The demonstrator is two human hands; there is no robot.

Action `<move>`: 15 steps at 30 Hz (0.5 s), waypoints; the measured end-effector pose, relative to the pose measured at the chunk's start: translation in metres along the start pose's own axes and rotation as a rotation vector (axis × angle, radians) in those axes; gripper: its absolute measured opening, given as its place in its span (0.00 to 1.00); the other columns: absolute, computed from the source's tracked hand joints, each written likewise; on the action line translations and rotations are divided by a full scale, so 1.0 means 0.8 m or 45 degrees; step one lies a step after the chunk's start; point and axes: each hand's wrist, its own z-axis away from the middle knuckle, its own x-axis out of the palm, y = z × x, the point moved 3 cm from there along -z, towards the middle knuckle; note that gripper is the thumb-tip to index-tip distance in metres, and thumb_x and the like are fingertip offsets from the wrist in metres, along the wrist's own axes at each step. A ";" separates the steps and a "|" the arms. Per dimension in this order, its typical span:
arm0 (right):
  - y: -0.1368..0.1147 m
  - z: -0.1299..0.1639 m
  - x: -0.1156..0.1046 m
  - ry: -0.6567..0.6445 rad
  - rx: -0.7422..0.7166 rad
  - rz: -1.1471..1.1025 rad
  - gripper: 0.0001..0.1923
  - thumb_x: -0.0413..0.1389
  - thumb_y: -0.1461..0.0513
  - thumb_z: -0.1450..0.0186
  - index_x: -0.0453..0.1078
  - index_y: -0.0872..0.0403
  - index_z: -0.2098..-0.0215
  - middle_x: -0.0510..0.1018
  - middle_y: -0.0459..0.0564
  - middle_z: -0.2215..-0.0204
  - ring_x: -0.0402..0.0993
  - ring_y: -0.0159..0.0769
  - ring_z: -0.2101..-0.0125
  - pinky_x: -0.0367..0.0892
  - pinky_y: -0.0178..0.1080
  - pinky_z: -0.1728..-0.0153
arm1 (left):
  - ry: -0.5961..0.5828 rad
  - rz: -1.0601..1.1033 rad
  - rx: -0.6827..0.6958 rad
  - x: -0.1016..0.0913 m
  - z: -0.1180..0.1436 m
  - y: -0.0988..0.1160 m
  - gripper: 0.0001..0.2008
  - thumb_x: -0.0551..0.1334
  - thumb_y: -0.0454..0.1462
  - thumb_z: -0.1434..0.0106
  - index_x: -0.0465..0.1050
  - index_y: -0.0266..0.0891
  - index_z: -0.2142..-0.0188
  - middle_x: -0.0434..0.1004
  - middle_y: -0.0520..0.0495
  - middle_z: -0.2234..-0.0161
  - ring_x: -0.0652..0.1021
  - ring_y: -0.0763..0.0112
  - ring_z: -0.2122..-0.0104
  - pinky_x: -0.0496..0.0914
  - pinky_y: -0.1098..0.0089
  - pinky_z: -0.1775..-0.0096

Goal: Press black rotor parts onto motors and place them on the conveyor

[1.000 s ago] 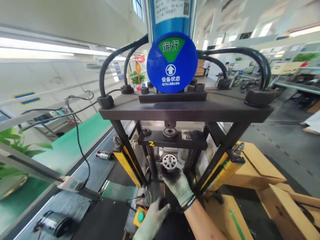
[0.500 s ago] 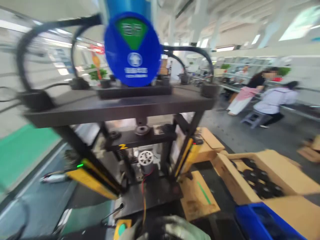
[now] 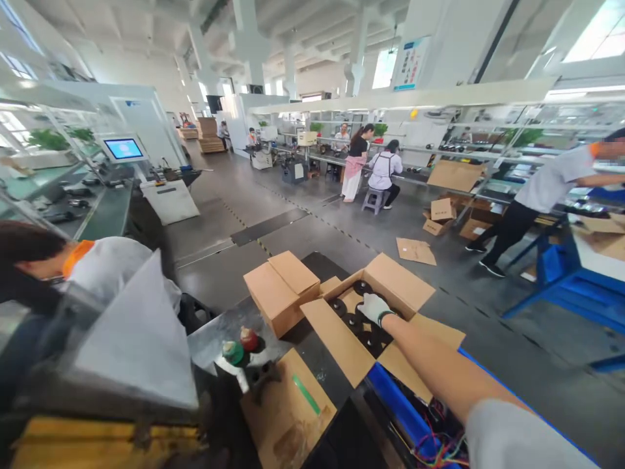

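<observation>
My right hand (image 3: pixel 375 308), in a white glove, reaches into an open cardboard box (image 3: pixel 336 348). Its fingers are bent down and close together on one of the black round parts (image 3: pixel 352 322); the fingertips are partly hidden behind the glove. Several such parts lie in the box, some with a small pale stub at the centre, and pieces of cardboard show between them. My left hand is out of view.
A closed carton (image 3: pixel 280 293) stands left of the box. Nearby are green (image 3: pixel 233 352) and red (image 3: pixel 249 339) topped containers and a stained cardboard sheet (image 3: pixel 293 417). A blue bin (image 3: pixel 405 417) holds coloured wires. One co-worker (image 3: pixel 112 267) bends at left; another (image 3: pixel 551 176) leans at right.
My view has swung right, away from the press with the motor in it. Both gloved hands were low before the press; now my right arm is stretched into the box and my left hand is gone from view.
</observation>
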 end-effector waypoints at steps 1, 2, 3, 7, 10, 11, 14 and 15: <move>0.018 -0.020 0.002 -0.009 0.041 0.050 0.16 0.61 0.52 0.26 0.75 0.54 0.47 0.78 0.52 0.48 0.78 0.43 0.50 0.77 0.44 0.50 | -0.025 -0.017 -0.036 0.019 -0.018 0.010 0.25 0.66 0.52 0.49 0.80 0.73 0.49 0.88 0.60 0.69 0.88 0.41 0.61 0.81 0.53 0.74; 0.036 -0.037 0.003 -0.030 0.087 0.099 0.15 0.62 0.53 0.27 0.75 0.55 0.49 0.79 0.52 0.51 0.78 0.41 0.52 0.77 0.45 0.51 | -0.050 -0.034 -0.072 0.036 -0.036 0.020 0.28 0.65 0.53 0.50 0.79 0.73 0.47 0.88 0.61 0.67 0.88 0.40 0.61 0.81 0.53 0.76; 0.052 -0.051 0.003 -0.057 0.130 0.146 0.13 0.63 0.55 0.28 0.76 0.57 0.52 0.80 0.52 0.55 0.78 0.39 0.55 0.77 0.45 0.52 | -0.072 -0.048 -0.103 0.050 -0.052 0.028 0.30 0.65 0.54 0.51 0.78 0.72 0.45 0.88 0.61 0.66 0.88 0.40 0.60 0.81 0.55 0.77; 0.090 -0.072 -0.026 -0.135 0.164 0.265 0.11 0.64 0.62 0.31 0.73 0.59 0.70 0.78 0.50 0.72 0.73 0.35 0.68 0.69 0.40 0.59 | -0.154 -0.022 -0.197 0.069 -0.084 0.049 0.34 0.66 0.54 0.52 0.77 0.69 0.42 0.88 0.56 0.67 0.87 0.38 0.59 0.81 0.56 0.78; 0.055 -0.037 -0.050 -0.262 -0.147 0.050 0.16 0.62 0.53 0.30 0.74 0.56 0.69 0.77 0.47 0.73 0.70 0.33 0.71 0.63 0.36 0.66 | -0.191 0.044 -0.202 0.032 -0.063 0.044 0.33 0.68 0.54 0.51 0.75 0.76 0.42 0.87 0.57 0.67 0.87 0.37 0.58 0.82 0.51 0.75; 0.029 -0.016 -0.050 -0.337 -0.306 -0.077 0.19 0.62 0.49 0.30 0.75 0.56 0.69 0.77 0.47 0.73 0.70 0.33 0.71 0.62 0.36 0.67 | -0.196 0.066 -0.187 0.010 -0.047 0.039 0.33 0.68 0.54 0.51 0.75 0.77 0.42 0.88 0.57 0.66 0.87 0.37 0.57 0.83 0.49 0.73; -0.070 0.069 -0.024 -0.627 -0.724 -0.443 0.31 0.57 0.38 0.30 0.79 0.56 0.68 0.78 0.49 0.75 0.72 0.33 0.75 0.63 0.35 0.71 | -0.191 0.110 -0.167 -0.062 0.014 0.028 0.36 0.70 0.57 0.50 0.77 0.67 0.39 0.88 0.52 0.58 0.85 0.37 0.53 0.84 0.47 0.62; -0.106 0.099 -0.009 -0.721 -0.821 -0.529 0.33 0.55 0.37 0.29 0.80 0.56 0.68 0.78 0.49 0.76 0.73 0.33 0.75 0.63 0.35 0.71 | -0.191 0.122 -0.157 -0.083 0.034 0.028 0.38 0.71 0.58 0.51 0.77 0.62 0.39 0.88 0.50 0.54 0.85 0.38 0.52 0.84 0.47 0.57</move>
